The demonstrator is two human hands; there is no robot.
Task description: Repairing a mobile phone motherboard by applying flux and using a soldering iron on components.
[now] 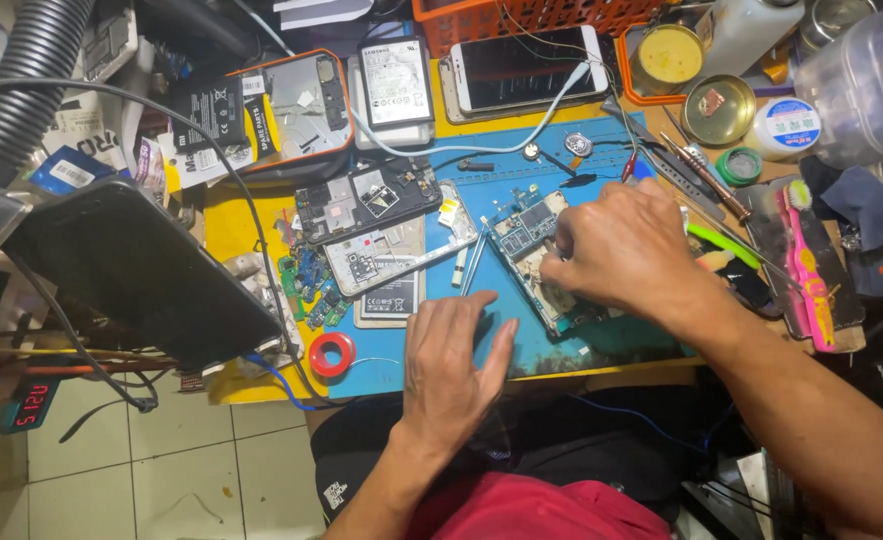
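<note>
Work mat: a blue mat (562, 345) is spread across the centre of the frame over a yellow bench (230, 225).
Black tablet: a dark slab (142, 270) is propped at the left.
Opened phone: a stripped phone frame (382, 255) is laid left of centre.
Circuit board: the board (527, 240) is set on the mat at centre, partly covered by the right hand.
Right hand: the right hand (627, 245) is curled over the board; whether anything is pinched cannot be told.
Left hand: the left hand (452, 360) is rested flat and open on the mat, holding nothing.
Step judged: close work on the board seems in hand.
Next move: steady, fine fingertip control is called for.
Tape roll: a red ring (332, 353) is seen lower left of the mat.
</note>
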